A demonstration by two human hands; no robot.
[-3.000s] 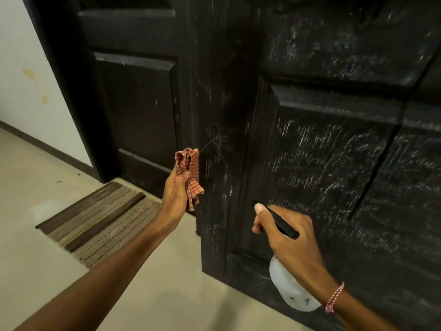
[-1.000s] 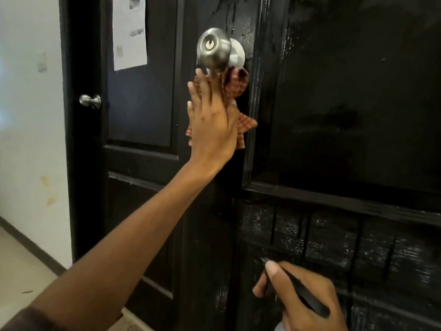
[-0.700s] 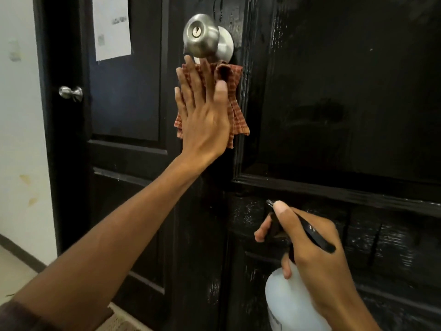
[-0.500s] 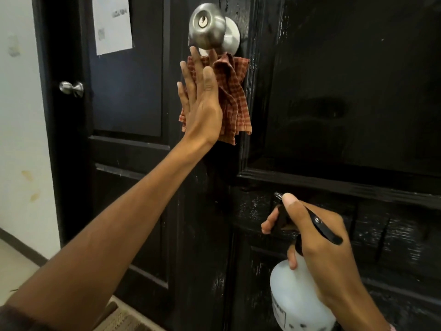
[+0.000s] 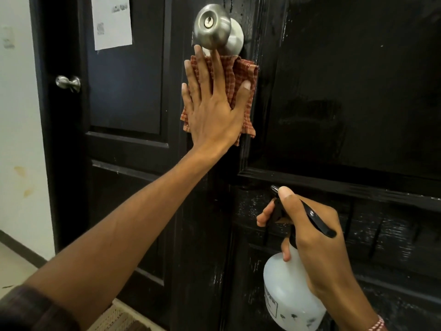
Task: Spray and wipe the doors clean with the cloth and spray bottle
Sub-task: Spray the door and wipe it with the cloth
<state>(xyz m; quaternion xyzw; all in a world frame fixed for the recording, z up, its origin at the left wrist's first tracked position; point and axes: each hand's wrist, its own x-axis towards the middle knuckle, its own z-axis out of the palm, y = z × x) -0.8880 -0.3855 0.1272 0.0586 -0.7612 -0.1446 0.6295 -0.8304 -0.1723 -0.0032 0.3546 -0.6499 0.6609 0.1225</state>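
Note:
A black panelled door (image 5: pixel 346 96) fills the right side, glossy and wet above, streaked lower down. Just under its silver knob (image 5: pixel 212 26), my left hand (image 5: pixel 212 111) presses a red checked cloth (image 5: pixel 241 77) flat against the door's edge stile, fingers straight and spread. Lower right, my right hand (image 5: pixel 315 244) grips the neck of a white spray bottle (image 5: pixel 286 297) with a black trigger head (image 5: pixel 317 220). The thumb lies on top and a finger curls at the trigger. The nozzle faces the door's lower panel.
A second black door (image 5: pixel 124 91) stands behind at the left with a small silver knob (image 5: pixel 68 82) and a white paper notice (image 5: pixel 112 21). A white wall (image 5: pixel 21 139) lies further left. A woven mat corner (image 5: pixel 114 318) shows at the floor.
My view rose from the door's bottom to the knob. My left hand went from holding the bunched cloth to pressing it flat under the knob, shifting slightly. My right hand lifted the bottle higher.

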